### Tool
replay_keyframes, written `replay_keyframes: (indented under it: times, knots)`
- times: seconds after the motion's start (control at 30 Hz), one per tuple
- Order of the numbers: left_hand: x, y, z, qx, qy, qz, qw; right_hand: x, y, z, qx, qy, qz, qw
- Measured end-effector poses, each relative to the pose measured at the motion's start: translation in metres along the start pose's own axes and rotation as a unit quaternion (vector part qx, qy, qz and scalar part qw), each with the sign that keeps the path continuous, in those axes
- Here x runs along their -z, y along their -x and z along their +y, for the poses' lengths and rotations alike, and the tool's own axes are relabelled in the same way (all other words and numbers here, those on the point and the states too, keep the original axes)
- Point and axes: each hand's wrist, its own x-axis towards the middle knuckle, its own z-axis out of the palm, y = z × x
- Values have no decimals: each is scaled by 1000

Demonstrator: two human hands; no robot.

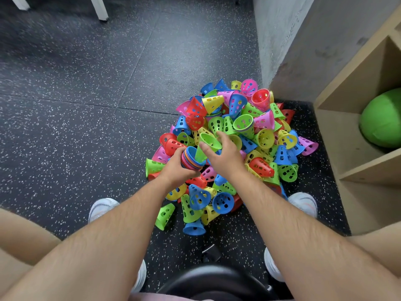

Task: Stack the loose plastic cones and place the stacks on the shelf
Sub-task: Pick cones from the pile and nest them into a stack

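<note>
Your right grip (225, 155) pinches a green cone (209, 143) between thumb and fingertips. The cone's narrow end points down into the open mouth of the stack (192, 160); you cannot tell how deep it sits. Your left grip (175, 168) is curled round that stack from the near side and holds it tilted, wide end up and toward the right. The stack's rims show blue, orange, red and purple bands. The two grips are just beside each other, above the near-left part of the pile (245, 131).

The pile of loose cones, in red, blue, yellow, pink and green, lies on the speckled black floor (86, 83). It fills the corner between the grey wall (303, 40) and the shelf (338, 148). Most cones lie on their sides and a few stand mouth up.

The shelf is pale wood and stands at your right, near the pile's edge. A green ball (382, 118) sits in one of its compartments. Your white shoes (102, 208) are planted on either side of the pile's near end.
</note>
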Motion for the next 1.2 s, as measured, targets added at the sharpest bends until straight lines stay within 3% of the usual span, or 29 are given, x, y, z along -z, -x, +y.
replay_keyframes:
  times: [0.13, 0.2, 0.4, 0.63, 0.9, 1.0, 1.2]
  knots:
    - [-3, -2, 4, -16, 13, -6, 1000, -2, 13, 1, 15, 30, -120, 992]
    - [-4, -2, 4, -15, 14, -12, 1000, 0, 18, 8, 26, 65, -141, 988]
    - [-14, -3, 9, -23, -27, -38, 999, 11, 25, 43, 60, 178, 29, 982]
    - [-32, -6, 13, -22, -40, -55, 997, 8, 32, 66, -17, 290, -9, 957]
    - [-34, -6, 5, -14, -67, -63, 996, 4, 18, 69, -93, 300, -18, 949]
    - [-32, -6, 4, -13, -61, -61, 996, 0, 15, 70, -82, 289, -8, 954]
    - [-20, -7, 5, -4, -40, -30, 999, 9, 10, 59, -16, 70, 127, 989]
